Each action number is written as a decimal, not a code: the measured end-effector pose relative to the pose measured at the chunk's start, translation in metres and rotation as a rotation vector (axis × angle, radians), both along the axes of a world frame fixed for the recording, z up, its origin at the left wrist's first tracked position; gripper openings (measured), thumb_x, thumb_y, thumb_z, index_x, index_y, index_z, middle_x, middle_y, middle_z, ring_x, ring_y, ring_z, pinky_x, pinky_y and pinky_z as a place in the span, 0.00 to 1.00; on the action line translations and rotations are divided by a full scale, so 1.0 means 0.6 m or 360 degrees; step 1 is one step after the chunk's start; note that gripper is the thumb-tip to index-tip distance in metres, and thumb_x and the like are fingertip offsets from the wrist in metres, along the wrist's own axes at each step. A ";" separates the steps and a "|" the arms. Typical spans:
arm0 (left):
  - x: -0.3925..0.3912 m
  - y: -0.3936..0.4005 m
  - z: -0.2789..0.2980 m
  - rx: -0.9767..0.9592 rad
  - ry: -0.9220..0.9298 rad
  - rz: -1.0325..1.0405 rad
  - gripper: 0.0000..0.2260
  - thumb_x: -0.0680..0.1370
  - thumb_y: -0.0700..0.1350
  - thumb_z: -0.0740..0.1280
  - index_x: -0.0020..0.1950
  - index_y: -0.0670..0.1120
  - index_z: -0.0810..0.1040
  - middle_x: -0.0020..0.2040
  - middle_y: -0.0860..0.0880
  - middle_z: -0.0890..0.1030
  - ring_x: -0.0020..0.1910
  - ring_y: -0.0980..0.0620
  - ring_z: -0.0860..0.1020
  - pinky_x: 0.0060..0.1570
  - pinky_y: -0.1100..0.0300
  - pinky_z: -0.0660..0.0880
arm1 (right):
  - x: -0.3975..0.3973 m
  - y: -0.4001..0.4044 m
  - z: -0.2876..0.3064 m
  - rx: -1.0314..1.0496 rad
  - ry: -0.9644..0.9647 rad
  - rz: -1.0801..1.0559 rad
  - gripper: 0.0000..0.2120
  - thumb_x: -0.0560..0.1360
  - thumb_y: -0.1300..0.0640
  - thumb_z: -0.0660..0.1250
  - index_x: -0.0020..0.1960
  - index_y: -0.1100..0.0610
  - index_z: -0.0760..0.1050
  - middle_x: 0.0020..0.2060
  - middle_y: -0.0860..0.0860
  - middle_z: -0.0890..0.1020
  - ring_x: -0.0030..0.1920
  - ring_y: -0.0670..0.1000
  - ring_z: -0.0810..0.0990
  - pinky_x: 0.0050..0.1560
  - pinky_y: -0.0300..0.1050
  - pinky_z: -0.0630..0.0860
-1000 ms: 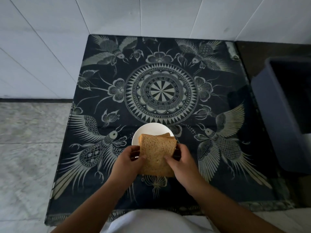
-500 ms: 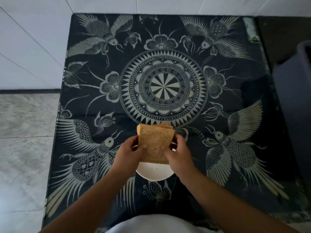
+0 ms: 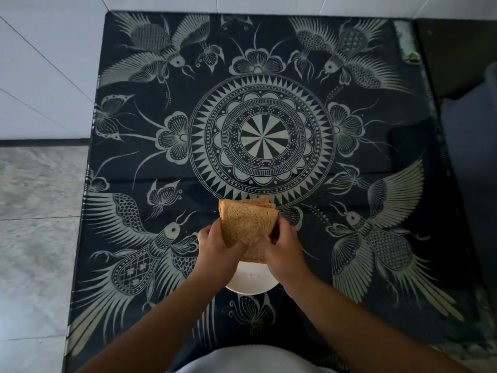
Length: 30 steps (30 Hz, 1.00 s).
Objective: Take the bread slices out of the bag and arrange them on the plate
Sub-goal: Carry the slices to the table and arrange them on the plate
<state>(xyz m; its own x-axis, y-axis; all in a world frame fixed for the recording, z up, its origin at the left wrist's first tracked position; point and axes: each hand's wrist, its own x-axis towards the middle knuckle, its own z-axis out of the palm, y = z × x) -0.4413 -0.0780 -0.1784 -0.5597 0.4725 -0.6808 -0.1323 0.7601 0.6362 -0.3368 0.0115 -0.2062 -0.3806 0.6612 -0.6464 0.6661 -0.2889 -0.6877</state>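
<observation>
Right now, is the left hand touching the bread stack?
Touching. The head view shows the left hand with fingers wrapped over the left edge of the bread stack, while the right hand grips the other side above the plate.

Plate (image 3: 251, 282): far half hidden under the bread slices (image 3: 246, 224) and both hands; only the near rim shows.
Bread slices: rear ones mostly hidden, count unclear.
Grey bin (image 3: 476, 162): cut by right edge.
Forearms: cut by bottom edge.
</observation>
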 end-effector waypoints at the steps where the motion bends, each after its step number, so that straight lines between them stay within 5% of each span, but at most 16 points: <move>1: -0.001 -0.001 -0.001 0.0007 0.0000 -0.0001 0.26 0.75 0.47 0.68 0.71 0.49 0.64 0.62 0.46 0.63 0.58 0.47 0.70 0.54 0.54 0.71 | 0.001 0.000 -0.001 0.0000 0.0003 0.0003 0.27 0.65 0.45 0.72 0.62 0.41 0.69 0.60 0.51 0.75 0.58 0.51 0.78 0.55 0.58 0.80; 8: -0.009 -0.010 0.001 0.0099 -0.0035 -0.0004 0.25 0.76 0.46 0.67 0.71 0.47 0.66 0.61 0.47 0.67 0.58 0.48 0.72 0.56 0.54 0.73 | 0.006 0.004 0.001 -0.0024 0.0014 -0.0018 0.29 0.64 0.46 0.70 0.65 0.43 0.69 0.59 0.50 0.75 0.58 0.51 0.77 0.57 0.58 0.79; 17: 0.009 -0.010 -0.001 0.0057 0.0047 0.0063 0.27 0.75 0.46 0.67 0.73 0.49 0.63 0.63 0.47 0.65 0.62 0.46 0.69 0.58 0.53 0.72 | 0.005 -0.013 0.001 0.0121 0.0009 -0.0023 0.33 0.71 0.53 0.73 0.72 0.53 0.64 0.62 0.49 0.63 0.64 0.53 0.70 0.64 0.57 0.74; 22: 0.025 -0.020 0.001 0.0110 0.0058 0.0105 0.26 0.75 0.49 0.68 0.72 0.50 0.64 0.61 0.48 0.67 0.54 0.54 0.71 0.43 0.69 0.68 | 0.002 -0.021 0.004 0.0135 0.0043 -0.0050 0.34 0.71 0.54 0.72 0.73 0.51 0.63 0.63 0.47 0.65 0.67 0.53 0.68 0.64 0.58 0.74; 26: 0.024 -0.028 -0.006 0.0136 0.0048 0.0099 0.25 0.75 0.45 0.68 0.72 0.49 0.65 0.59 0.49 0.68 0.48 0.63 0.69 0.39 0.71 0.66 | 0.008 -0.017 0.003 0.0124 0.0013 0.0025 0.35 0.72 0.53 0.72 0.74 0.50 0.62 0.61 0.45 0.63 0.68 0.53 0.67 0.66 0.59 0.73; 30: 0.018 -0.030 -0.006 0.0173 0.0011 0.0105 0.22 0.75 0.44 0.67 0.69 0.49 0.68 0.60 0.48 0.70 0.50 0.60 0.72 0.40 0.68 0.69 | 0.013 -0.013 0.004 0.0095 0.0045 0.0037 0.33 0.73 0.53 0.72 0.74 0.51 0.62 0.64 0.47 0.65 0.67 0.52 0.69 0.65 0.57 0.74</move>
